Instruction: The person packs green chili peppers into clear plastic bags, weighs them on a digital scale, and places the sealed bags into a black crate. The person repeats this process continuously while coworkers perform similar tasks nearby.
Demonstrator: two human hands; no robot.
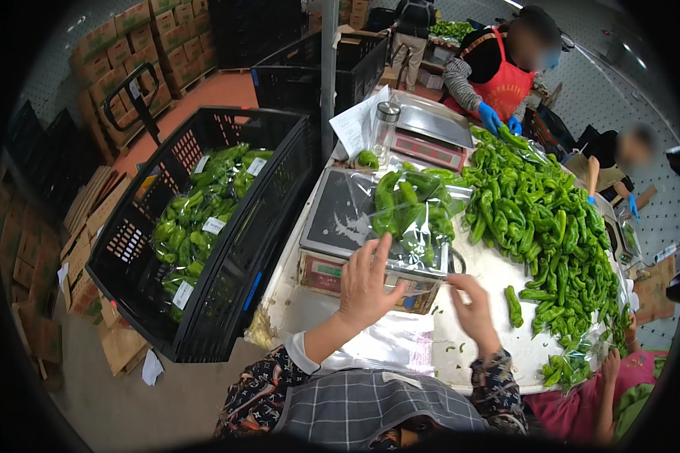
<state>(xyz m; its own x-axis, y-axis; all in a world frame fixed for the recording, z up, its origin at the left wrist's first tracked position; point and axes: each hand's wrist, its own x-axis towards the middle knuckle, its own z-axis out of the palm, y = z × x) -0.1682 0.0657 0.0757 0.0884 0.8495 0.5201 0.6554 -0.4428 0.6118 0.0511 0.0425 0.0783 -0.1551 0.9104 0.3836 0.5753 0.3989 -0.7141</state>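
A clear plastic bag of green peppers (412, 211) rests on the right part of a digital scale's dark platform (338, 213). My left hand (366, 287) reaches up to the near edge of this bag with fingers stretched and the thumb apart; whether its fingertips touch the plastic I cannot tell. The scale's display (321, 275) is partly behind that hand. To the right of the scale's near corner, my right hand (472, 308) hovers over the white tabletop, fingers slightly bent and apart, holding nothing visible.
A black crate (196, 306) with labelled pepper bags stands on the left. Loose green peppers (536, 219) heap up on the right. Beyond are a glass jar (385, 124), a second scale (434, 124), a metal post (329, 83), and a co-worker in a red apron (502, 83).
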